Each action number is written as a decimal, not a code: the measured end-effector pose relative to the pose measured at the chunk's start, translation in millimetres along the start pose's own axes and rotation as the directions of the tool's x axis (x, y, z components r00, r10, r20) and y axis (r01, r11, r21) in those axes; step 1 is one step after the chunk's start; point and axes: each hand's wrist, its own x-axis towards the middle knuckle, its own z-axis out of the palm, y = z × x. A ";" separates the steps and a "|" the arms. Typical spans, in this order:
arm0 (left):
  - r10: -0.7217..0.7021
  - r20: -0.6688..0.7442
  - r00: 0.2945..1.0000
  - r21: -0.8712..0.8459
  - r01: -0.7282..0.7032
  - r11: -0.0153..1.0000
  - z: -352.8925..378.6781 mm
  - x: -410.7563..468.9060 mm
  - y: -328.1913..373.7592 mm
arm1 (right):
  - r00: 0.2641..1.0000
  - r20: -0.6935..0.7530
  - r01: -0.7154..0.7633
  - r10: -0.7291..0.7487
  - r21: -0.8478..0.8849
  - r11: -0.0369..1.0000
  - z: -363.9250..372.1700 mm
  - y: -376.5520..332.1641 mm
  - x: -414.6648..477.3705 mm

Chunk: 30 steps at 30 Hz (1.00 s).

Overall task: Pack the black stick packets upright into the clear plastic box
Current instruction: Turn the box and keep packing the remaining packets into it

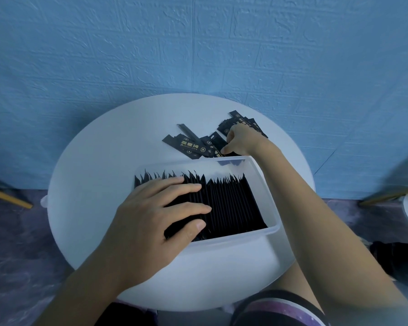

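Left hand point(151, 208) flat on upright packets point(233, 203) in clear box point(272, 229), right hand point(242, 142) pinching loose packet point(210, 143)

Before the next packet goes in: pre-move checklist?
1. Left hand steadying packed packets: ok, fingers flat across them.
2. Packed packets upright: ok.
3. Free slot in clear box: cannot tell; row runs nearly to the right wall.
4. Right hand on loose packets: ok, fingers curled on one.
5. That packet lifted off the table: not ok, not yet.
6. All packets packed: not ok, several lie beyond the box.
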 end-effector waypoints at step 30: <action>0.006 -0.040 0.999 -0.005 -0.006 1.000 2.3 -0.4 1.0 | 0.976 0.116 0.116 -0.185 0.439 0.891 19.4 -25.5 -179.7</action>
